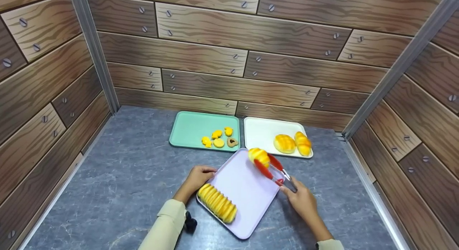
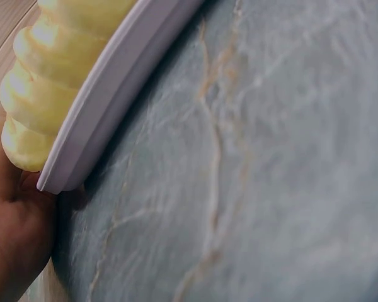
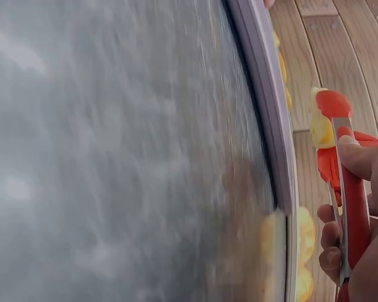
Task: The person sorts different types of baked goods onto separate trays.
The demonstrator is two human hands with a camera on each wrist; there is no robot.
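My right hand grips a pair of red-tipped tongs, thumb along one arm and fingers curled round the other. Between the tong tips is a small striped bread roll, held over the far corner of a lilac tray. At the tray's left edge, my left hand holds the rim, and the left wrist view shows its fingers at the rim. A long ridged yellow loaf lies along the tray's near left side, close to that hand.
Behind the lilac tray stands a green tray bearing several small yellow pieces and a brown heart-shaped biscuit. Beside it, a white tray holds a round bun and an oval bun. Wood-patterned walls enclose the tabletop.
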